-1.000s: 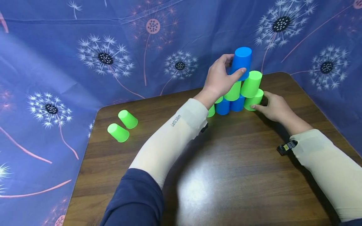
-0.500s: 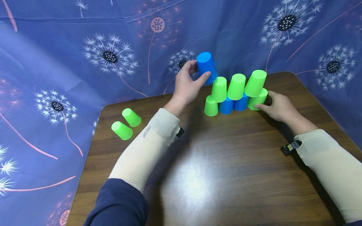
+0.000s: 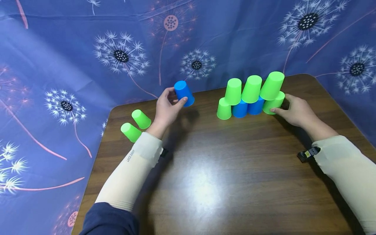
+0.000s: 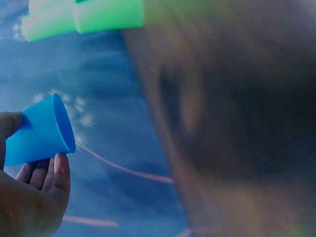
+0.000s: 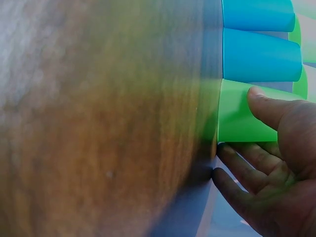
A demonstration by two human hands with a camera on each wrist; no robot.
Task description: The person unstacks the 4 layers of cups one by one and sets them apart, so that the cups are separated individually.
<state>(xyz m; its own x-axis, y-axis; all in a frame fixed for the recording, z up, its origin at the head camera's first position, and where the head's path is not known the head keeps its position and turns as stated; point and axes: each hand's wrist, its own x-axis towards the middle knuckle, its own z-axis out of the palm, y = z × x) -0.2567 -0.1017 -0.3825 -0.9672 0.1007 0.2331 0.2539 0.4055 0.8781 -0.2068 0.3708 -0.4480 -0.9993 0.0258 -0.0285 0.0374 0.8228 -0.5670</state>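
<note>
Pinching upside-down blue cup (image 3: pixel 183 93) over table (image 3: pixel 235 163) near back edge: left hand (image 3: pixel 165 109), thumb and fingers clamped. Right hand (image 3: pixel 298 111) clamped on bottom-right green cup (image 3: pixel 271 105) of stack (image 3: pixel 252 88). Two loose cups (image 3: pixel 141 119), mouths down, near back-left corner; wide gap to stack.

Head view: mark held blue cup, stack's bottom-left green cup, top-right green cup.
Held blue cup (image 3: pixel 186 94): head view, side wall.
Bottom-left green cup (image 3: pixel 224 111): head view, side wall.
Top-right green cup (image 3: pixel 272 88): head view, side wall.
</note>
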